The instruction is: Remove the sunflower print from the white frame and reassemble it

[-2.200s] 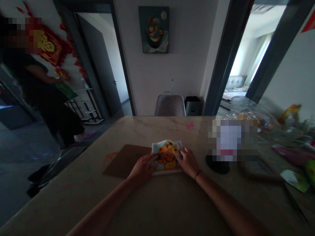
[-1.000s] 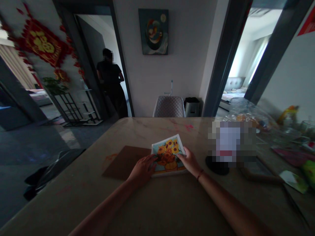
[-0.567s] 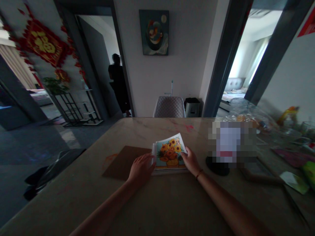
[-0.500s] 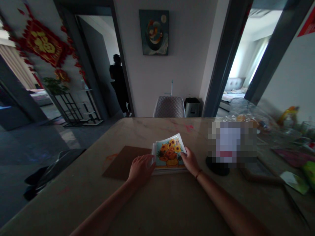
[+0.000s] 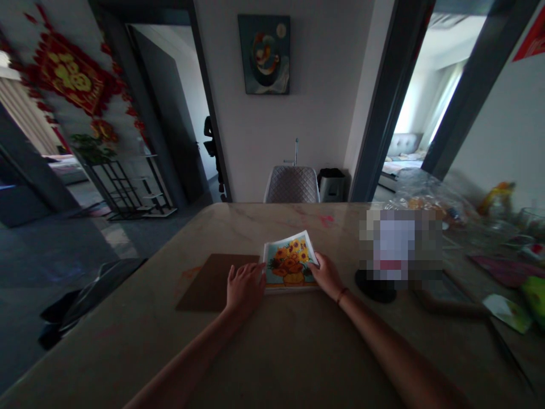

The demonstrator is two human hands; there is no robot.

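Note:
A sunflower picture with a white border, seemingly on top of a stack of sheets, lies on the marble-patterned table between my hands. My right hand grips its right edge, thumb on top. My left hand rests against the left edge, fingers spread, partly over a brown board that lies flat to the left. Whether the left fingertips pinch the sheets is not clear.
Right of my hands, a blurred-out object stands on a black round base. Beyond it are a dark frame, clear plastic bags and a green-white packet. A chair stands past the far edge; a partly hidden person is at the doorway.
The sheets are now lined up more evenly under the picture. My left fingers have spread and lifted slightly. The person in the doorway has moved right, mostly behind the frame.

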